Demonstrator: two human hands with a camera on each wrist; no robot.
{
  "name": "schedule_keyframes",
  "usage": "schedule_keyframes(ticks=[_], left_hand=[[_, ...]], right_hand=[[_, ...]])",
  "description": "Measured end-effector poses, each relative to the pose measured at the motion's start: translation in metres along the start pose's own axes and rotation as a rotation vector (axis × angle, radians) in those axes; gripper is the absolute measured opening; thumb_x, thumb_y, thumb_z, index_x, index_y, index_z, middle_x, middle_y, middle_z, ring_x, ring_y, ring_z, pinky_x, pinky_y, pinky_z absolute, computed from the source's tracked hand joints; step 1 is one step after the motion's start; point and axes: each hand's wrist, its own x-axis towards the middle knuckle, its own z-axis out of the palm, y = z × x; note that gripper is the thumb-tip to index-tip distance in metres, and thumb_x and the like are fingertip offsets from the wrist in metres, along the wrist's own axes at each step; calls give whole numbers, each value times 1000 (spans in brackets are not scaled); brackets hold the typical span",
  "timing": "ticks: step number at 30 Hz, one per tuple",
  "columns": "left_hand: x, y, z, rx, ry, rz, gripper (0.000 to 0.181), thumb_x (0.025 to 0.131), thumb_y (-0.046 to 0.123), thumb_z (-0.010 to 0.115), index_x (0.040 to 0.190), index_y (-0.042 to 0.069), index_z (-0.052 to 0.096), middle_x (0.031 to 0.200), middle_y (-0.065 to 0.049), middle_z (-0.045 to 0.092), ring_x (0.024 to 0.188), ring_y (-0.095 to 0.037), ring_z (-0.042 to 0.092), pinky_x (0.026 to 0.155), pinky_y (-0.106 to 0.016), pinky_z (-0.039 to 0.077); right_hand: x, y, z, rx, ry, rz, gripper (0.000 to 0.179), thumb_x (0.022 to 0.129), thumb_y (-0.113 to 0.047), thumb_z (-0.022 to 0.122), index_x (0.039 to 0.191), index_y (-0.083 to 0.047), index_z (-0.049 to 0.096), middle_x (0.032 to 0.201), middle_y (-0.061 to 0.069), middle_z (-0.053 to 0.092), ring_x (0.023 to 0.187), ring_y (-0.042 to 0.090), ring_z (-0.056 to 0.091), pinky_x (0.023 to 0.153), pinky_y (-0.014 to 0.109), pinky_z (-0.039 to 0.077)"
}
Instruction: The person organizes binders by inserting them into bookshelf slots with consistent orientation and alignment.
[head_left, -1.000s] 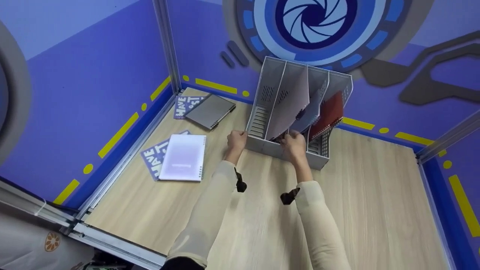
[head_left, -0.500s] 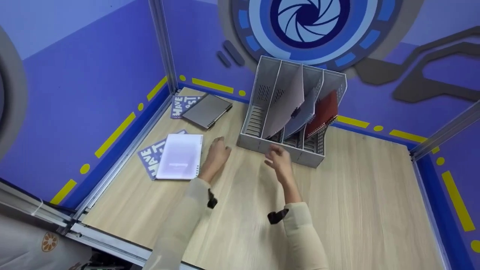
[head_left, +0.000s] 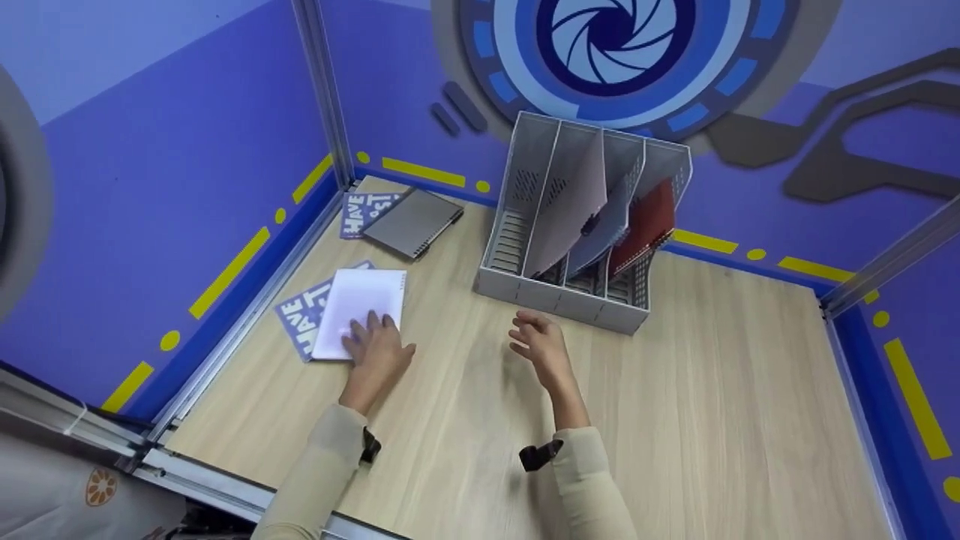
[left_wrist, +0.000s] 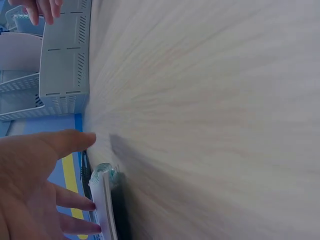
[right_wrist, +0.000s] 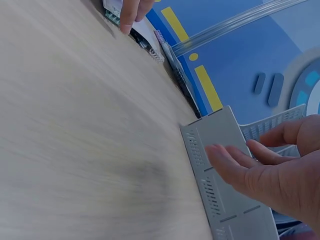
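Beneath the left hand (head_left: 379,351), its fingers spread and not curled round anything, lies the white notebook (head_left: 367,292) on a purple card (head_left: 304,319), though whether the fingertips touch it is unclear; the right hand (head_left: 546,351), loosely bent, holds nothing. The notebook should prove light, slightly bendy and slick-covered, best pinched along its coil-bound edge facing the right hand. Tabletop (head_left: 465,420) between the hands gives room, bounded by the grey file rack (head_left: 562,300) just beyond the right fingertips.
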Motion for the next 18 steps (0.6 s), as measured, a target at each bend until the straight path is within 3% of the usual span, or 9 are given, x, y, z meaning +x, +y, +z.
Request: schedule_keyframes(ticks=[5,9,14,18], left_hand=[[0,1,1,48,74,38,66,90,27,70,141,-9,50,146,-34,42,134,-64,33,106,-69,32],[0,1,1,58,84,46,64,88,21,70,139,-13,49,145,-36,44,131,-66,36,103,-66,38],[2,1,6,61,79,17,76,92,30,70,145,-15,41,150,-34,41,134,-63,36,106,-64,37],[6,5,11,71,136,-23,80,91,40,73,141,-16,45,142,-32,48,127,-60,45,98,-60,45]], right_hand=[[0,3,2,-5,-14,-4,38,104,-3,43,138,14,48,141,36,49,126,48,54,100,51,50],[-3,5,2,-18,-23,1,39,104,-4,42,139,14,47,141,35,49,128,49,53,100,50,50],[-5,7,2,-27,-26,22,39,104,-4,43,139,12,49,142,34,49,128,48,54,101,50,50],[-7,6,4,-22,-27,32,38,104,-4,43,138,11,50,141,34,50,128,47,54,101,51,49]])
